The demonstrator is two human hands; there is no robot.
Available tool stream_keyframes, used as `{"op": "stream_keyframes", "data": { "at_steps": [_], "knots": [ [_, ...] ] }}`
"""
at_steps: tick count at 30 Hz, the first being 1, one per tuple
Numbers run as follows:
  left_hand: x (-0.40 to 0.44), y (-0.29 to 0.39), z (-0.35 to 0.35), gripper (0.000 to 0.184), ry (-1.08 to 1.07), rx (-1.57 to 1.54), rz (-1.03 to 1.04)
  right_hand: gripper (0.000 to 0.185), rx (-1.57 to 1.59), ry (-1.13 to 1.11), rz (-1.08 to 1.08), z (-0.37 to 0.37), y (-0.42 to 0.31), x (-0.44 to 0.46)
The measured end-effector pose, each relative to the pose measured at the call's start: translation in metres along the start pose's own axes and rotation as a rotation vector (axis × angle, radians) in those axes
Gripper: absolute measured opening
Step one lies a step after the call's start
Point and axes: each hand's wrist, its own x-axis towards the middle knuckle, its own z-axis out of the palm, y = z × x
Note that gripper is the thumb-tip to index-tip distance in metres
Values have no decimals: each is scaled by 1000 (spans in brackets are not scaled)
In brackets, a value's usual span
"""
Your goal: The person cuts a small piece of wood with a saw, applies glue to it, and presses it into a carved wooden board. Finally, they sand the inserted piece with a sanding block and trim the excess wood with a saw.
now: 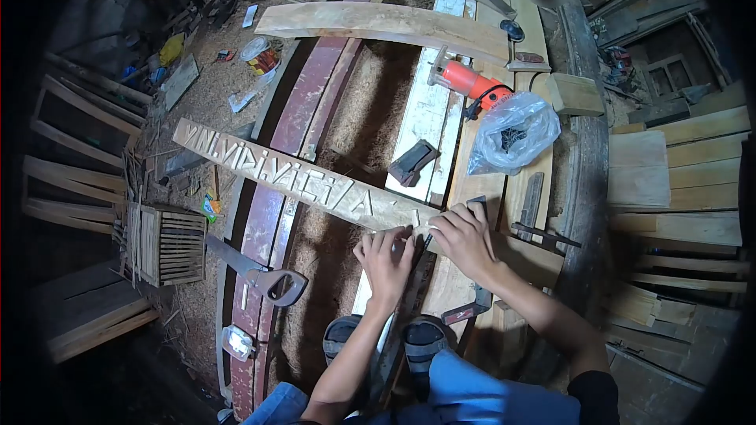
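A long wooden plank (315, 194) lies slantwise in front of me, with thin wooden strips forming raised letters along it. Near its right end a short pale strip (416, 219) stands out between my two hands. My left hand (384, 264) is at the plank's lower edge, its fingers curled and pinched together. Over the plank's right end bends my right hand (463, 242), fingertips pressed down beside that strip. A thin dark piece shows between the hands, but what either hand holds is hidden by the fingers.
A red power tool (472, 83), a plastic bag of small dark pieces (513, 138) and a dark block (413, 161) lie beyond the plank. A handsaw (264, 274) rests at left on the reddish beam (315, 98). A curved board (386, 25) crosses the far end. Sawdust covers the ground.
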Motion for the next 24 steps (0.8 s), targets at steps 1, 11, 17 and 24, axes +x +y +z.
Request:
{"op": "stream_keyframes", "data": {
  "at_steps": [1,11,17,24],
  "knots": [
    [0,0,3,24,14,22,-2,12,-3,-33,7,1,-1,-1],
    [25,7,32,26,80,109,38,11,-44,7,-2,7,-1,-3],
    [24,-5,28,20,58,129,30,11,-30,-32,21,12,1,-1],
    [19,-19,6,19,81,237,9,2,81,-12,24,34,-4,11]
  ]
}}
